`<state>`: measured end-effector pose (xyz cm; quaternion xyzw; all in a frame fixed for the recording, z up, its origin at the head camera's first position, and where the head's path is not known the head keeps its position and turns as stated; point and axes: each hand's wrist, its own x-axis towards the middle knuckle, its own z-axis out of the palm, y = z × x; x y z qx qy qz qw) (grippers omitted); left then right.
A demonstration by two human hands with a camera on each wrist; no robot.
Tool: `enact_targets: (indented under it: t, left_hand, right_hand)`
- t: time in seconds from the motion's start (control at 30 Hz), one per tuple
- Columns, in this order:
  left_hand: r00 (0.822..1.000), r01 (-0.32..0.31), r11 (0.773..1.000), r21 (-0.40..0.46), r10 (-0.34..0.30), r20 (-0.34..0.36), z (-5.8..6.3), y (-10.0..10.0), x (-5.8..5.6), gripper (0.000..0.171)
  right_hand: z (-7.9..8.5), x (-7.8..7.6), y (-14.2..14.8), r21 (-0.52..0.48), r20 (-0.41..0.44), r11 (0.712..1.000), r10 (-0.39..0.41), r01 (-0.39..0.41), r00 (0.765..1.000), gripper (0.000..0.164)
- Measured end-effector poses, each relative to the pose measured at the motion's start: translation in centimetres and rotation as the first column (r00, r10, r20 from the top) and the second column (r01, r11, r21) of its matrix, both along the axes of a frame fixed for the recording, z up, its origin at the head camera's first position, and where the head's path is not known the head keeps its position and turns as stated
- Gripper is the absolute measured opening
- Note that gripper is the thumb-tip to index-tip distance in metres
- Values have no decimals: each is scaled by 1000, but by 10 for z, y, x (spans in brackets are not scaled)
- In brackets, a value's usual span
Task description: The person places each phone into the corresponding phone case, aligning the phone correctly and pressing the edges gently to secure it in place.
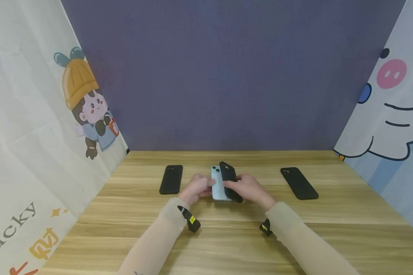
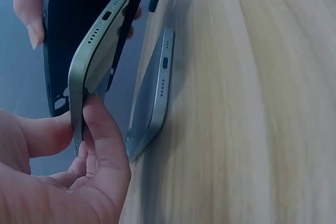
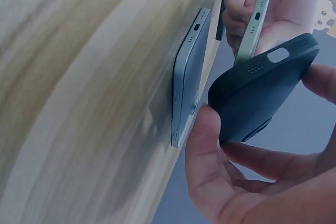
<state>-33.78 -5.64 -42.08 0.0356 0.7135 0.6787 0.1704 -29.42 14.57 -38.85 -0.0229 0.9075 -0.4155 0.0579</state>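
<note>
My left hand pinches a phone with a pale green edge between thumb and fingers near its lower end. Its charging port and speaker holes face the left wrist camera. In my right hand is a black phone case, gripped by its sides and tilted against the phone's back. The case's bottom cutout shows in the right wrist view. Close below both hands, a second phone with a silvery blue edge lies on the table; in the head view the held things largely cover it.
A black phone-shaped piece with a camera area at its top lies left of my hands. Another similar black piece lies at the right, angled. The wooden table ends at a dark blue panel; printed cloths hang on both sides.
</note>
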Motion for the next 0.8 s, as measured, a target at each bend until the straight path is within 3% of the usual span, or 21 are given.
enact_targets:
  t: [0.8]
  left_hand:
    - [1000, -4, 1000, 4, 4, -4, 3, 10, 5, 30]
  right_hand:
    - [-1, 0, -3, -7, -1, 1000, -2, 2, 1000, 80]
